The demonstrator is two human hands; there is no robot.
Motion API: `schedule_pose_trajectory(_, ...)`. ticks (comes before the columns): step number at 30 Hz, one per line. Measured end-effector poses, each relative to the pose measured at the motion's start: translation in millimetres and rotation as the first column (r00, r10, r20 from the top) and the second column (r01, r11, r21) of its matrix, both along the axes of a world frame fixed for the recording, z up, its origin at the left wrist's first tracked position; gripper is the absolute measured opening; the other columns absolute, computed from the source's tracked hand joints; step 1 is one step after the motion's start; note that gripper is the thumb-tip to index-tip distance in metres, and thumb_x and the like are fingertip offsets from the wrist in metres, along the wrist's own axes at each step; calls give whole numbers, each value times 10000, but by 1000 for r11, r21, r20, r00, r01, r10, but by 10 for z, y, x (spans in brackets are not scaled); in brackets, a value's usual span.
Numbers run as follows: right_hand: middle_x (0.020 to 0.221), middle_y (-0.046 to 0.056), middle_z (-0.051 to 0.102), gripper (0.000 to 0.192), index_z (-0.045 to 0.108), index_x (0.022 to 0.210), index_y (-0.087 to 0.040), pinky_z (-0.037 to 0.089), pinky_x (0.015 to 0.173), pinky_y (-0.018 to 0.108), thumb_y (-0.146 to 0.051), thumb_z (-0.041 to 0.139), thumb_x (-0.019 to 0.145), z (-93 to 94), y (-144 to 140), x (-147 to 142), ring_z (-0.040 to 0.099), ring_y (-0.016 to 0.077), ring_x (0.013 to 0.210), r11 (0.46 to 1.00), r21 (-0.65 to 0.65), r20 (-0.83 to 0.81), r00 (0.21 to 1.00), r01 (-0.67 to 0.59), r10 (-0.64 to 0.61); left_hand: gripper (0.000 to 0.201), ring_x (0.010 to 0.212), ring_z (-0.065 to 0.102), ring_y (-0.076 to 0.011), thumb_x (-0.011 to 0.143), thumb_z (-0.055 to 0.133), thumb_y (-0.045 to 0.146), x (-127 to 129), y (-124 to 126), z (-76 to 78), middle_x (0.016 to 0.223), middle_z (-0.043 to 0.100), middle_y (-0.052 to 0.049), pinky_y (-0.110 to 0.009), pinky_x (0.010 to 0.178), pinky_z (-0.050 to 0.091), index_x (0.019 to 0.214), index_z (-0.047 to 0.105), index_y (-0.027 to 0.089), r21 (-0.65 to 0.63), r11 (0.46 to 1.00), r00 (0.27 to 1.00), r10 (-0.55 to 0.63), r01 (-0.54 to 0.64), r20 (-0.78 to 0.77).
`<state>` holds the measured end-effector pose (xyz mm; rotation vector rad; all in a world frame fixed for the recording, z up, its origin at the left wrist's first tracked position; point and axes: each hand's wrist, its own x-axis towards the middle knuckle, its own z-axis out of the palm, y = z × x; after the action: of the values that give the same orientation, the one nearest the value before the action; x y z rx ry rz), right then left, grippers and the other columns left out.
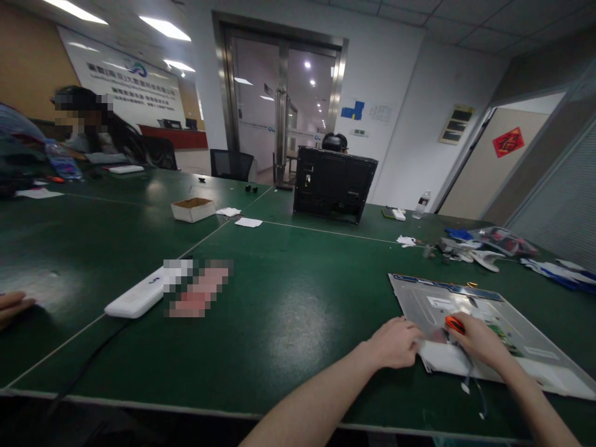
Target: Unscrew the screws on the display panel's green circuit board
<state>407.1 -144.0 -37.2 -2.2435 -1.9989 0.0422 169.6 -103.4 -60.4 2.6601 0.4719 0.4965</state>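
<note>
At the far left of the green table [302, 276], another person's hand [17, 305] rests at the edge of view, well apart from a white elongated device [137, 295] with a dark cord. Beyond it sits an open cardboard box [192, 212]; farther right, a black casing [333, 184] stands upright, leaning slightly. Toward the near right, the worker's left hand [395, 343] reaches to the close left edge of a flat metal panel [416, 299], its fingers beside a white strip [442, 358]; from here, I cannot tell whether they pinch it or merely press. The panel lies on the table, and over its middle the right hand [482, 340] is closed around an orange-handled tool [455, 323], apart from the left; the tool's working end is hidden. To the right of the tool, a green circuit board [505, 337] is exposed, while loose leads [465, 387] trail toward the near edge. Good handling here probably means a light, shallow grip, the tip clear of board and leads, and the left hand steadying the panel without sitting in the tool's path.
</note>
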Motion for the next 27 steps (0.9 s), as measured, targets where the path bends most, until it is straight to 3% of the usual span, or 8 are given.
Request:
schedule_pose_trajectory(4, 845, 118, 724, 294, 662, 842, -187, 458, 695, 317, -378, 441, 816, -42, -66, -216, 673, 273, 791, 999, 38, 39, 999, 23, -25, 303, 1125, 556, -195, 851, 464, 86, -7, 43, -43, 1183, 616, -94, -309, 1001, 423, 1129, 571, 136, -170, 985, 998, 38, -29, 49)
schedule_pose_trajectory(9, 782, 124, 723, 402, 663, 772, -211, 446, 633, 332, -492, 403, 895, -87, -192, -767, 684, 294, 765, 998, -56, 80, 997, 12, -7, 406, 1094, 552, -187, 720, 484, -14, 13, 101, -127, 1145, 576, -78, -311, 967, 451, 1090, 520, 149, -431, 897, 963, 192, -94, 190)
schedule_pose_trajectory(12, 806, 175, 715, 413, 659, 841, -157, 462, 618, 363, -476, 407, 910, -115, -219, -1042, 694, 329, 761, 992, -50, 202, 973, 120, -108, 447, 1078, 548, -165, 694, 433, -61, 48, 107, -179, 1148, 552, -79, -298, 947, 462, 1084, 485, 151, -483, 863, 931, 286, -147, 229)
schedule_pose_trajectory(15, 787, 177, 709, 353, 655, 845, -152, 478, 606, 358, -413, 429, 915, -167, -194, -1123, 701, 312, 736, 982, -4, 254, 950, 187, -180, 458, 1025, 551, -161, 704, 381, -74, 24, 60, -178, 1137, 538, -87, -298, 908, 482, 1093, 468, 152, -496, 842, 905, 362, -213, 226)
schedule_pose_trajectory(17, 759, 165, 707, 311, 661, 826, -167, 490, 612, 348, -415, 483, 887, -216, -158, -1071, 703, 294, 730, 976, 24, 251, 944, 217, -216, 447, 999, 553, -173, 716, 398, -54, -48, -7, -131, 1126, 532, -91, -312, 915, 481, 1106, 470, 151, -482, 837, 897, 393, -258, 201)
schedule_pose_trajectory(22, 740, 172, 705, 338, 682, 766, -168, 509, 624, 370, -451, 513, 838, -320, -49, -735, 705, 308, 743, 953, 48, 199, 933, 298, -301, 443, 1018, 556, -235, 784, 496, 86, -345, -275, 60, 1201, 497, -142, -346, 920, 485, 1223, 451, 122, -260, 917, 950, 312, -301, -2)
schedule_pose_trajectory(27, 746, 213, 704, 326, 701, 720, -151, 513, 595, 419, -382, 488, 808, -275, 25, -270, 702, 346, 720, 933, 68, 167, 918, 353, -359, 258, 945, 563, -252, 830, 497, 161, -638, -609, 124, 1068, 562, -142, -352, 825, 501, 1084, 519, 119, -36, 967, 965, 249, -253, -81)
